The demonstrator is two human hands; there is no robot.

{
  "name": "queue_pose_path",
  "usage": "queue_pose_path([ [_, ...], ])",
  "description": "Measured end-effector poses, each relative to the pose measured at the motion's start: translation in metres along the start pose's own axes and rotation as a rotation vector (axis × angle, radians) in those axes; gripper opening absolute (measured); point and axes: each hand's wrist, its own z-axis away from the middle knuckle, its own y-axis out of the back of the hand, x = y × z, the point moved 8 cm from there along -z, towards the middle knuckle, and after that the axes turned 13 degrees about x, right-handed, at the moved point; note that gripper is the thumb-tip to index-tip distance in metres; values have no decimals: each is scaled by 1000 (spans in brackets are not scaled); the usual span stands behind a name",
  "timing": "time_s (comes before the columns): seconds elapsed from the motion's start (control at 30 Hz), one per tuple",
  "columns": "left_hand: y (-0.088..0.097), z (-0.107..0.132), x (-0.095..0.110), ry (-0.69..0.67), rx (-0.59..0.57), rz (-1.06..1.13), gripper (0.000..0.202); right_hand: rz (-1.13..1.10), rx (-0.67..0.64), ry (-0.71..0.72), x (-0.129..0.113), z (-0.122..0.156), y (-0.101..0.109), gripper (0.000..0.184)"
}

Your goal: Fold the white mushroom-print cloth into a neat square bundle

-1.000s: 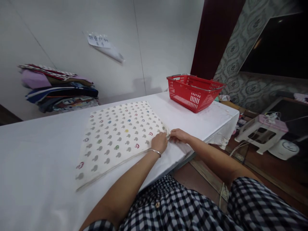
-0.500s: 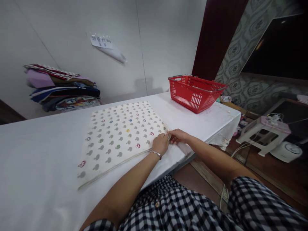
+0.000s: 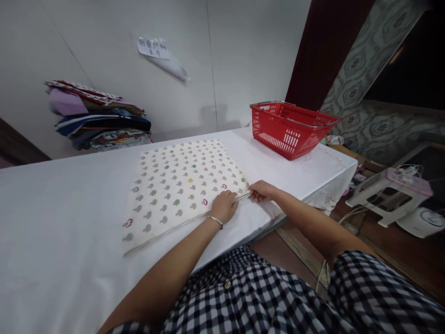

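A folded white cloth printed with small grey and coloured mushrooms lies flat on the white-covered table. My left hand, with a silver bracelet on the wrist, is curled over the cloth's near edge close to the right corner. My right hand pinches that same right corner of the cloth. Both hands are closed on the fabric's edge.
A red plastic basket stands at the table's far right. A stack of folded fabrics rests against the white wall at the back left. A paper note hangs on the wall. A white stool stands on the floor at right.
My left hand has slid a little leftward along the cloth's near edge, away from my right hand. The view has shifted slightly.
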Motion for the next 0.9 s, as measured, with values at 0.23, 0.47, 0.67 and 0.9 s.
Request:
queue_pose_path([
  [0.23, 11, 15, -10, -3, -50, -78, 19, 189, 56, 75, -1, -1, 8, 25],
  [0.47, 1, 17, -5, -139, -46, -130, 27, 508, 98, 224, -9, -2, 9, 33],
  [0.67, 0, 19, -4, -168, -17, -133, 26, 816, 412, 588, -34, 17, 19, 26],
  [0.9, 2, 17, 2, -203, 18, -119, 20, 772, 211, 1349, -49, 62, -16, 20],
])
